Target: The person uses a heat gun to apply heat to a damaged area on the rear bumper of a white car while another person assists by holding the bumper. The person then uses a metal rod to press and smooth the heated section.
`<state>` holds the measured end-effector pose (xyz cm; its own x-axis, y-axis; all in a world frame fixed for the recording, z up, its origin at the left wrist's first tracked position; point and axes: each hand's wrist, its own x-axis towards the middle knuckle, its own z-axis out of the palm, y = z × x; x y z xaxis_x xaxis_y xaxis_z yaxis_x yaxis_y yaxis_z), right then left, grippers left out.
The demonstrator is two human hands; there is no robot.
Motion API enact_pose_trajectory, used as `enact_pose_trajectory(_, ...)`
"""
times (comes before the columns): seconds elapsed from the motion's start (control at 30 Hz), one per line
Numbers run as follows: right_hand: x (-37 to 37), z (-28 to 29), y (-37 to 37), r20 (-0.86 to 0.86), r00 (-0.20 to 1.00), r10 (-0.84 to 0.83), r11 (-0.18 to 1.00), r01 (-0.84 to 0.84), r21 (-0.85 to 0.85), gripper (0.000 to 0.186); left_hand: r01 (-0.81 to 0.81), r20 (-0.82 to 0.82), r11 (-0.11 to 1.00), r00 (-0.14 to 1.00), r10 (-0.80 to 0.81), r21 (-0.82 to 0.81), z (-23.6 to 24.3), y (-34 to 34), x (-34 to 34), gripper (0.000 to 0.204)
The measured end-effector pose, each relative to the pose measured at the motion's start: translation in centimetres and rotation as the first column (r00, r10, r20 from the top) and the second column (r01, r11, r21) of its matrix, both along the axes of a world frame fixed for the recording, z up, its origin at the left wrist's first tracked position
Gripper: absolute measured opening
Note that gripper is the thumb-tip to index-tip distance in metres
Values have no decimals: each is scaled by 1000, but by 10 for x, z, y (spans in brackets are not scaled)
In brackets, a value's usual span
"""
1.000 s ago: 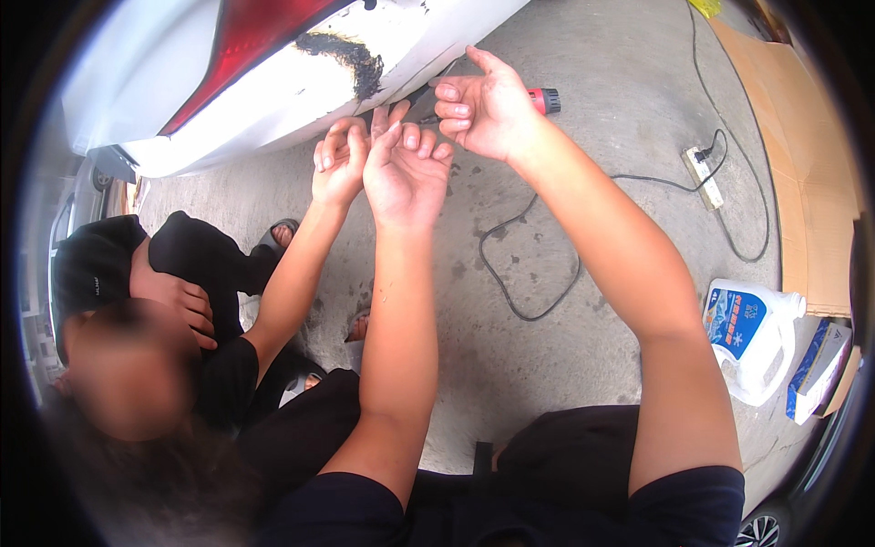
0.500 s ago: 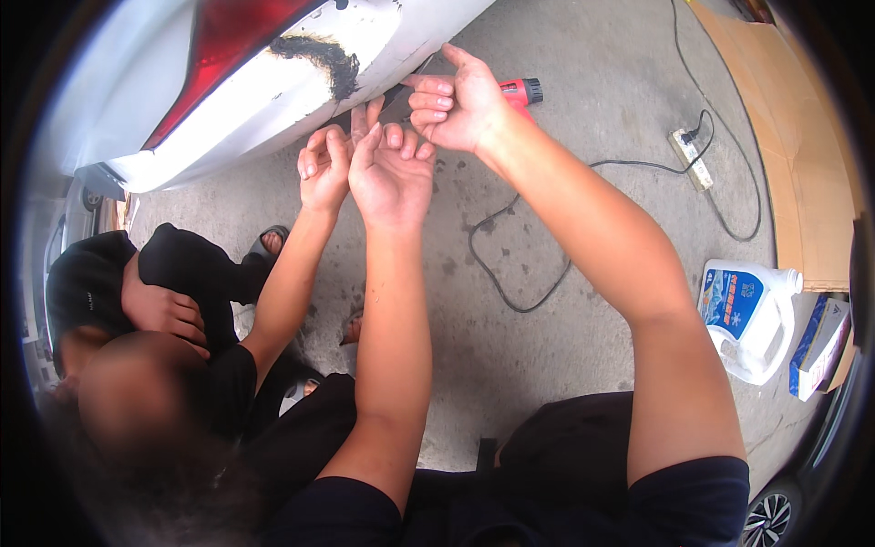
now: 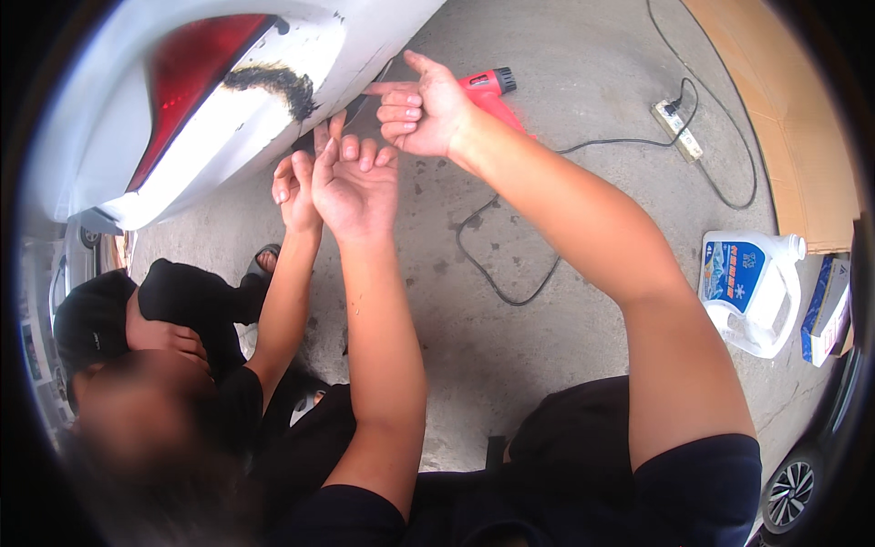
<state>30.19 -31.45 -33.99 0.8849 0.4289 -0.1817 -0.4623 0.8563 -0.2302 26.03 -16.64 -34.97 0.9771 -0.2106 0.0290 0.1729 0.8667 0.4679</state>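
Both my hands are at the lower edge of a white car bumper (image 3: 246, 137), which carries a black, rough scuffed patch (image 3: 278, 84). My left hand (image 3: 354, 187) is palm up, one or two fingers stretched up to the edge and the others bent; it holds nothing visible. Farther right, my right hand (image 3: 428, 109) points its index finger at the edge, thumb raised apart and the remaining fingers curled. Whatever lies behind the bumper lip is hidden. Beside my left hand, a co-worker's hand (image 3: 299, 196) also reaches up to the edge, its fingers bent.
A red heat gun (image 3: 492, 100) lies on the concrete floor (image 3: 474, 365) beyond my right hand. Its black cord loops toward a white power strip (image 3: 679, 132). To the right stand a white jug (image 3: 770, 301), a blue-and-white box (image 3: 828, 314) and cardboard (image 3: 775, 109). The co-worker crouches at left.
The view has shifted, so the car and hands sit farther left in the picture. More of the heat gun shows. All three hands stay at the bumper edge with similar finger poses.
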Motion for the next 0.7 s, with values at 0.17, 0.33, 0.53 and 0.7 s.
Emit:
enact_pose_trajectory(0.17,-1,-6,-2,-26,1000,7,1000,-6,16,71,-365,157,801,930,331,475,18,-31,-32,57)
enact_pose_trajectory(0.33,1,-9,-3,-76,996,-45,997,40,-73,70,-178,332,700,939,-88,691,70,-92,-63,66)
enact_pose_trajectory(0.53,7,-25,-6,97,994,51,998,-53,21,68,89,387,525,574,-722,847,112,-184,-104,73)
enact_pose_trajectory(0.7,7,-25,-7,89,995,35,999,-36,16,69,404,234,510,562,-793,759,100,-184,-129,63)
